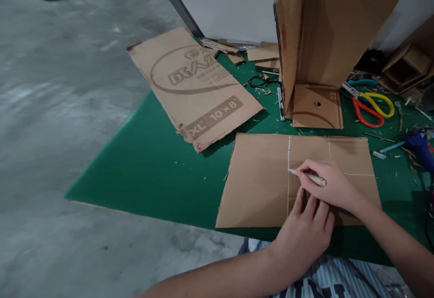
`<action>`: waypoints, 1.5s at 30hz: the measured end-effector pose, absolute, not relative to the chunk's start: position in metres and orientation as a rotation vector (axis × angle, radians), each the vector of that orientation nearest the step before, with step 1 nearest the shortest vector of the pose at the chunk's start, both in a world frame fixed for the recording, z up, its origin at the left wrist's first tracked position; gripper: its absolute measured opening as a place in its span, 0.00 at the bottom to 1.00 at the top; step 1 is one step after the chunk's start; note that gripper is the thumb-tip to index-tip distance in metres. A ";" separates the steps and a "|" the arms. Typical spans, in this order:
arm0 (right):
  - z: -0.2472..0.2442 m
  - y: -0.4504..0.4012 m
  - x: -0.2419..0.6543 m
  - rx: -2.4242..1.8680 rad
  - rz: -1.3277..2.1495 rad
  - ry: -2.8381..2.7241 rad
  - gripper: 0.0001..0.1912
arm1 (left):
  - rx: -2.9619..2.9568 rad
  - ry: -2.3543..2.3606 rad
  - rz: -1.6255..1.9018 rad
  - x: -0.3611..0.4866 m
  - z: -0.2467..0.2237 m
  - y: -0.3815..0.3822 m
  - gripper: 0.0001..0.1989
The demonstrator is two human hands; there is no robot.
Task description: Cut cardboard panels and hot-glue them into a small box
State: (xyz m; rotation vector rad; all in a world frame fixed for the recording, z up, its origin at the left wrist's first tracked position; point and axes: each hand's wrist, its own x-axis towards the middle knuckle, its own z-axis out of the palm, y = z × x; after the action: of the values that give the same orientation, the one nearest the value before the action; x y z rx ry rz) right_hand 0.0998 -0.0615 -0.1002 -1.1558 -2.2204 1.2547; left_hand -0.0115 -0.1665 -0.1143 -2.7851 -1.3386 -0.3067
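A flat sheet of brown cardboard lies at the table's front edge, marked with white lines. My right hand grips a pale marking pen, its tip touching the lower end of a white vertical line. Just below it, my left hand rests with its fingers stretched out and slightly apart, pressing on the sheet. A faint straight edge runs down the cardboard beside those fingertips. Whether a thin strip or ruler lies under them, I cannot tell.
A printed cardboard piece overhangs the left table edge. An upright cardboard structure stands behind the sheet. Red-and-yellow-handled scissors, a blue tool and scraps lie at right. The green table ends in a corner at left.
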 end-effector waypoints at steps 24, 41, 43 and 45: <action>-0.119 -0.057 0.157 -1.358 1.114 -1.361 0.12 | -2.742 -1.278 -0.336 -0.016 -0.125 -0.172 0.21; -0.103 -0.069 0.138 -1.272 1.271 -1.894 0.08 | -2.733 -1.375 -0.360 -0.006 -0.121 -0.170 0.20; -0.095 -0.068 0.122 -1.223 1.303 -1.958 0.06 | -2.747 -1.436 -0.316 0.001 -0.116 -0.168 0.21; -0.091 -0.064 0.108 -1.198 1.362 -1.998 0.07 | -2.719 -1.494 -0.293 0.009 -0.112 -0.167 0.21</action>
State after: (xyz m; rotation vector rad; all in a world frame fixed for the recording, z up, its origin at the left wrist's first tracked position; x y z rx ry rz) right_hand 0.1083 -0.0636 -0.0911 -1.1979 -1.9980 1.3619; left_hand 0.0088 -0.1670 -0.1116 -2.7187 -1.4939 -0.2932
